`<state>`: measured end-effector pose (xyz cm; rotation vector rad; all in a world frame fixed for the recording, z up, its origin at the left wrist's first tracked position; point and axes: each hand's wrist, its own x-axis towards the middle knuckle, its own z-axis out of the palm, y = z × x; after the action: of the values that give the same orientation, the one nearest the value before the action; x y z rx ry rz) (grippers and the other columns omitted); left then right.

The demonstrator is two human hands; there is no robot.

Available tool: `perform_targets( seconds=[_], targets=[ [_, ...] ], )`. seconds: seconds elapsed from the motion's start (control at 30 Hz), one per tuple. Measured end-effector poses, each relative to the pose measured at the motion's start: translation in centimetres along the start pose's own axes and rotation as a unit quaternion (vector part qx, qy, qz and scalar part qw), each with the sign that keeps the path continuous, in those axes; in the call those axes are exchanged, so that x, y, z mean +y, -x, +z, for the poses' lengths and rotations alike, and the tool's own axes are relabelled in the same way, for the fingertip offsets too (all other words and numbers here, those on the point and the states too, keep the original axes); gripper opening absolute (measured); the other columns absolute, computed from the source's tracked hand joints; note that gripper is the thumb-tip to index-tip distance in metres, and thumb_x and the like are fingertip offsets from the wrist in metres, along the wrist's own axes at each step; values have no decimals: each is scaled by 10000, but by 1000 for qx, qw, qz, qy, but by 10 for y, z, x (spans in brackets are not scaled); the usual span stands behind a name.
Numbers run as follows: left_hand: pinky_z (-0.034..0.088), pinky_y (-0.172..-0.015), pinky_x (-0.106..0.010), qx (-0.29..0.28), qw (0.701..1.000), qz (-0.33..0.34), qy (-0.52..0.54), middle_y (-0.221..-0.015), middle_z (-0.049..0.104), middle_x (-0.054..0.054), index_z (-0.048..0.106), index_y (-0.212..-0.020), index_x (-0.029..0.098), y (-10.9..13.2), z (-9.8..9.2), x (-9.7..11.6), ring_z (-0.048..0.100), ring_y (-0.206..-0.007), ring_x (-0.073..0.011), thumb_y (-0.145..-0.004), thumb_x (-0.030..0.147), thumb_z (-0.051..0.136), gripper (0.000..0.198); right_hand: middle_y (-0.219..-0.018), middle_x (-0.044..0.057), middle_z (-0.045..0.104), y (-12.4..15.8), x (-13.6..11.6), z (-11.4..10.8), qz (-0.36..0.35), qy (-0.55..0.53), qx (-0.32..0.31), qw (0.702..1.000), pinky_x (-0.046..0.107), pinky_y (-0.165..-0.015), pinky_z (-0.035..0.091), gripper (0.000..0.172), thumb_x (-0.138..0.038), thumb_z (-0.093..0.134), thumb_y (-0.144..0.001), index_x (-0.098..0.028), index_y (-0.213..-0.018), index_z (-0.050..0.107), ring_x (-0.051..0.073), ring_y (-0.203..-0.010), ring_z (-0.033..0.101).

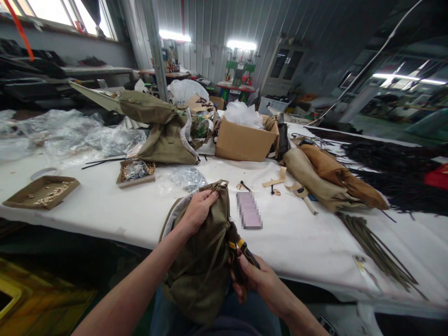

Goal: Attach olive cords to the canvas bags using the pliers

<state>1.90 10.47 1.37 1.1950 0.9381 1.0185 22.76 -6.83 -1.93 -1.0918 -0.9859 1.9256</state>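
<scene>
An olive-green fabric bag [199, 261] hangs over the table's front edge and rests on my lap. My left hand [200, 209] grips its upper part near the top edge, fingers closed on the cloth. In my right hand [254, 280] is a pair of pliers [241, 249] with black and yellow handles, which stand a little apart. The pliers' jaws are at the bag's right edge; whether they bite on anything there is too small to tell. Just right of the bag lies a flat blurred-out pinkish rectangle [249, 211] on the white table.
Small brass-coloured pieces fill a shallow cardboard tray [44, 192] and a smaller box [136, 173] at left. Behind stand another olive bag [168, 140] and a cardboard box [245, 140]. Rolled tan and brown cloth [336, 179] and olive straps [378, 249] lie right. A yellow crate [45, 298] stands below left.
</scene>
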Motion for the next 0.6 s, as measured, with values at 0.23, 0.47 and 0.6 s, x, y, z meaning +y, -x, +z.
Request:
perform_targets(
  seconds=[0.23, 0.47, 0.6],
  targets=[
    [349, -617, -274, 6, 1000, 1, -5, -764, 577, 0, 655, -821, 172, 0, 1, 2, 455, -691, -150, -910, 622, 726, 464, -918, 36, 636, -2, 5, -3, -5, -17, -11, 1000, 287, -601, 557, 477, -645, 590, -1090, -168, -1097, 590, 141, -658, 610],
    [356, -634, -283, 6, 1000, 2, -17, -767, 595, -9, 685, -843, 167, 2, 0, 5, 469, -693, -161, -910, 635, 720, 475, -1076, 98, 734, 10, -17, -9, 22, 28, -48, 998, 378, -912, 577, 524, -658, 665, -1050, -166, -1225, 703, 237, -955, 728],
    [373, -671, -297, 16, 999, 14, -33, -805, 621, -21, 701, -884, 168, 7, -6, 12, 495, -728, -178, -943, 611, 692, 447, -1192, 151, 769, 46, -38, -36, 48, 158, -62, 984, 484, -1074, 515, 620, -736, 620, -1023, -171, -1218, 785, 353, -1174, 703]
  ],
)
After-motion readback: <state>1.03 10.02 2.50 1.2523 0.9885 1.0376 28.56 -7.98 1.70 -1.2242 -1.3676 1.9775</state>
